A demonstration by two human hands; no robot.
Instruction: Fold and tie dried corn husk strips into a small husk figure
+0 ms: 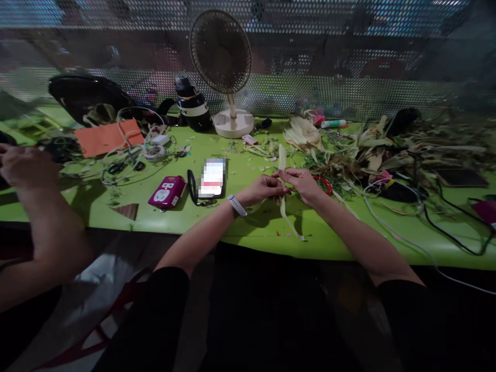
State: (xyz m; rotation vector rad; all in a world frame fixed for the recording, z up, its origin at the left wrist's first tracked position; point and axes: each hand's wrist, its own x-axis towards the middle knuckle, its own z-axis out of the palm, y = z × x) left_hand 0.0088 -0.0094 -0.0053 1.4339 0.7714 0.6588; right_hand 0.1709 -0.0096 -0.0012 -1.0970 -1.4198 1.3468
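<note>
Both my hands meet over the green table (248, 232), pinching a long pale strip of dried husk (282, 160) that stands up above my fingers and trails down to the table's front edge. My left hand (265, 187), with a white watch on its wrist, grips the strip from the left. My right hand (304, 183) grips it from the right. Just behind my right hand lies a red ring (324, 184), partly hidden.
A heap of dried husks and leaves (349, 155) covers the right side, with dark cables. A phone (213, 177), a pink device (167, 191), a small fan (227, 67), an orange sheet (106, 137) and wires lie left. Another person's arm (34, 206) is at far left.
</note>
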